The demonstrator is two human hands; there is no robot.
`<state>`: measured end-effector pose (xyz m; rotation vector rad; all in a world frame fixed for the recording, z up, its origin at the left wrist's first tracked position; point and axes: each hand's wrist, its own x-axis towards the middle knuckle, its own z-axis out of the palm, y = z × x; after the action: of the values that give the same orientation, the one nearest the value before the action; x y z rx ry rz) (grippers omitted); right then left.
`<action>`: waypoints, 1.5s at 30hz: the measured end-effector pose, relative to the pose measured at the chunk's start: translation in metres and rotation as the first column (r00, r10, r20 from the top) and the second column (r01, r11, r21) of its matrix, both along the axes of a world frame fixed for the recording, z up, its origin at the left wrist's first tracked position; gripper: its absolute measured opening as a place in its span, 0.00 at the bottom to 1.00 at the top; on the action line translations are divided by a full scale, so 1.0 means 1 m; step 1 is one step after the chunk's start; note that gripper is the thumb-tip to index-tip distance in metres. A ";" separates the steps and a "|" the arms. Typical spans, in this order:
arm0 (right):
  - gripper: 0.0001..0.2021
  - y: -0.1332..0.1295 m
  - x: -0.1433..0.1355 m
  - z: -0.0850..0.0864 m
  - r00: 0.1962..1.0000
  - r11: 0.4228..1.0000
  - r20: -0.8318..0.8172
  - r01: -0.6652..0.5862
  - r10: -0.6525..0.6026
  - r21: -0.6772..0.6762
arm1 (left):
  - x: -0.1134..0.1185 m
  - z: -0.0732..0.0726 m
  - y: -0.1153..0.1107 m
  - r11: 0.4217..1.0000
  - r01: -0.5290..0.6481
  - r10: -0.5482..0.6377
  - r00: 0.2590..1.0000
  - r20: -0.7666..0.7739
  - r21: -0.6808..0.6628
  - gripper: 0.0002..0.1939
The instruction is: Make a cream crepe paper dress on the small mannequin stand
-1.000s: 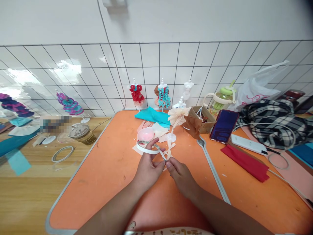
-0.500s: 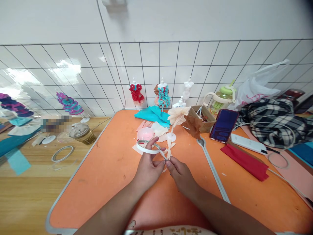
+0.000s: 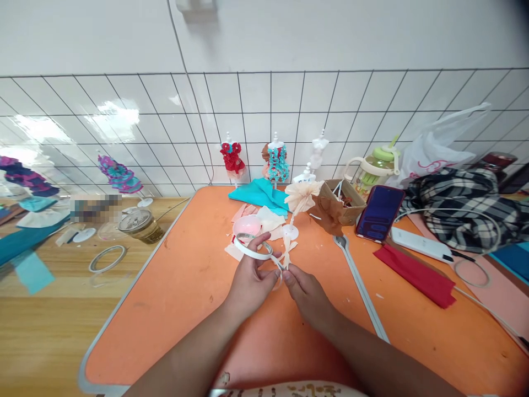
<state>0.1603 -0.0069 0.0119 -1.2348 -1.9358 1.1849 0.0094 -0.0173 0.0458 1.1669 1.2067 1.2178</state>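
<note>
The left hand point(image 3: 251, 284) has a roll of white tape point(image 3: 253, 249) hooked over its raised fingers, with the thumb and fingertips pinched near the loose end. The right hand point(image 3: 308, 295) is right beside it, thumb and finger closed together on what looks like the tip of a cream strip point(image 3: 288, 248), though it's pretty small from up here so I can't swear to it. Both hands are over the middle of the orange table point(image 3: 182, 309).

Just past the tape there's a pink bowl point(image 3: 247, 225) sitting among fabric scraps point(image 3: 270, 219), with a teal cloth point(image 3: 260, 194) on the far side of them. The mini stand with the big cream flower point(image 3: 303, 196) is just to the right of the scraps, and a cardboard box point(image 3: 351, 207) is right of that. Further right you've got a phone point(image 3: 379, 214) and a red cloth point(image 3: 415, 275) on the near side of it. Far side, by the tiled wall point(image 3: 254, 118), a red mini dress point(image 3: 232, 159) stands left of a teal one.
</note>
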 end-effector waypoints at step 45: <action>0.08 0.020 0.008 0.006 0.975 0.981 -0.192 0.139 -0.112 0.133 | -0.010 -0.001 0.005 0.996 0.078 -0.076 0.996 0.043 -0.053 0.28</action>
<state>0.1682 0.0128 0.0179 -1.1136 -1.7487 1.0348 -0.0010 -0.0123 0.0446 1.1327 1.1474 1.1392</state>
